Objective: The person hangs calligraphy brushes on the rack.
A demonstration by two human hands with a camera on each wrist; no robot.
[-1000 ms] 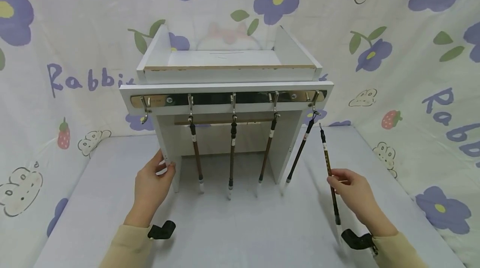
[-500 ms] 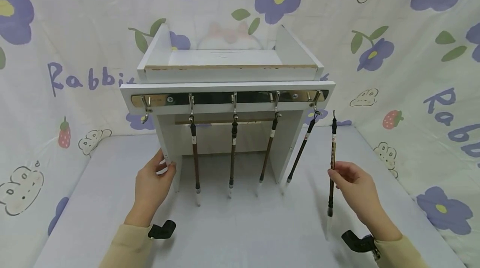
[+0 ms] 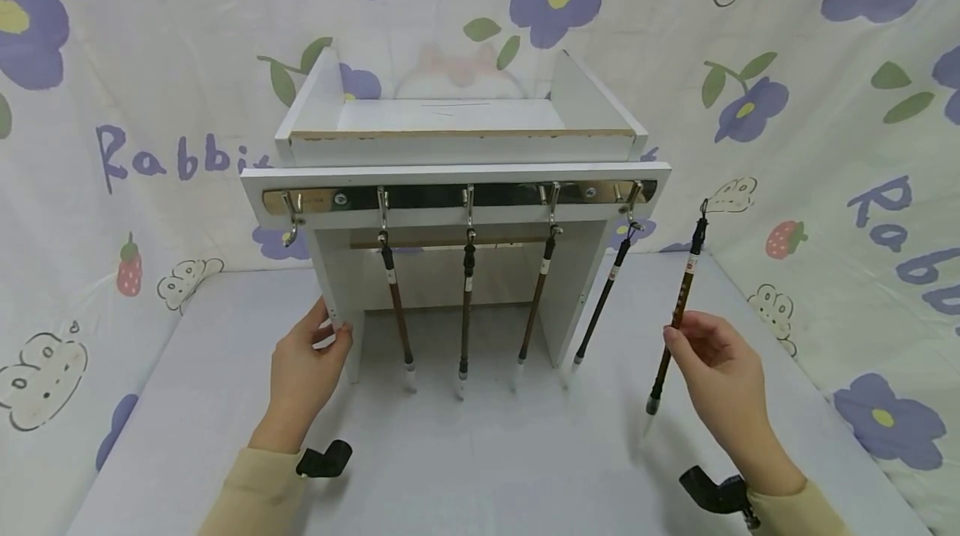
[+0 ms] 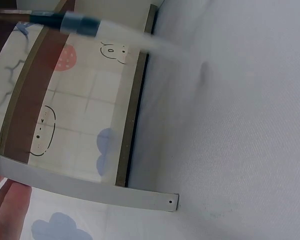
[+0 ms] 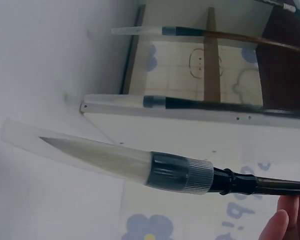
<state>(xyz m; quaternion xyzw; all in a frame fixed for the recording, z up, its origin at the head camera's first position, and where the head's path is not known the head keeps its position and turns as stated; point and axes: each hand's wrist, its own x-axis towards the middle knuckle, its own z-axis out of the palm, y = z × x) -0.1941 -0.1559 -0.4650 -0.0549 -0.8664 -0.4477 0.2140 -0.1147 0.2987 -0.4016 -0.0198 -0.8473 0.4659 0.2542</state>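
Note:
My right hand (image 3: 723,386) pinches a calligraphy brush (image 3: 684,286) by its brown handle, to the right of a white wooden rack (image 3: 450,154). The brush leans right at the top, hanging loop up. In the right wrist view a clear cap covers its pale bristles (image 5: 100,157). My left hand (image 3: 307,369) grips the front edge of the rack's left side panel (image 4: 90,189); thumb and fingers lie on either side of it. Several similar brushes hang bristles down from metal hooks on the rack's front rail, one of them the middle brush (image 3: 467,303).
A metal hook strip (image 3: 427,196) runs along the rail, with a bare hook (image 3: 289,223) at its left end. The rack stands on a white-covered table (image 3: 510,469). Behind hangs a flower-printed cloth (image 3: 637,86). Each wrist wears a black camera mount (image 3: 326,459).
My right hand has risen slightly, and the brush in it has swung from leaning left to leaning right, its loop now higher. The leftmost hanging brush sways. My left hand stays put.

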